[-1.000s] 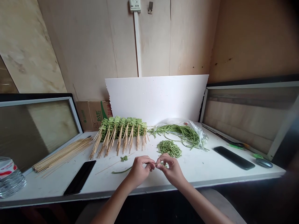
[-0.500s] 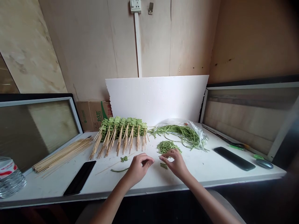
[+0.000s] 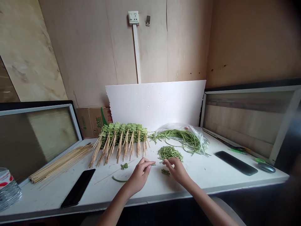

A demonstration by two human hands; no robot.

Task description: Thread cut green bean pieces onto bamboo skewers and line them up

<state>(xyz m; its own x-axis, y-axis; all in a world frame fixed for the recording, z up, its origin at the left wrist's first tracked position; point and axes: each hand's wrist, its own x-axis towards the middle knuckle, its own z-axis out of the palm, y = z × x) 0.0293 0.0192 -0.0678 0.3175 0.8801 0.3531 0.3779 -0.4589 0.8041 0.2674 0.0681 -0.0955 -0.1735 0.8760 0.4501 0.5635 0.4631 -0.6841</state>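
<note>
My left hand point(image 3: 140, 174) is closed, thumb and fingers pinching a green long bean point(image 3: 119, 180). Its tail lies on the table left of the wrist, and a short green end pokes past the fingertips. Just to the right, my right hand point(image 3: 178, 170) is curled in a pinch; whatever is between its fingertips is too small to make out. Behind that hand lies a pile of short-cut bean pieces point(image 3: 169, 152). A few cut pieces point(image 3: 165, 172) rest beneath its fingers. Left of my left hand, a skewer point(image 3: 107, 177) carries several bean pieces point(image 3: 124, 166).
Stacked bean skewers point(image 3: 124, 133) stand at the back left, beside loose bamboo sticks point(image 3: 62, 161). Uncut long beans point(image 3: 185, 139) spill from a plastic bag point(image 3: 201, 136). Black phones point(image 3: 78, 187) point(image 3: 236, 162), a water bottle point(image 3: 9, 188) and a mouse point(image 3: 266, 167) lie about.
My left fingers have straightened a little, and a green bean end now shows at their tips. My right hand stays near the pile, fingers still pinched. The view has tilted up slightly.
</note>
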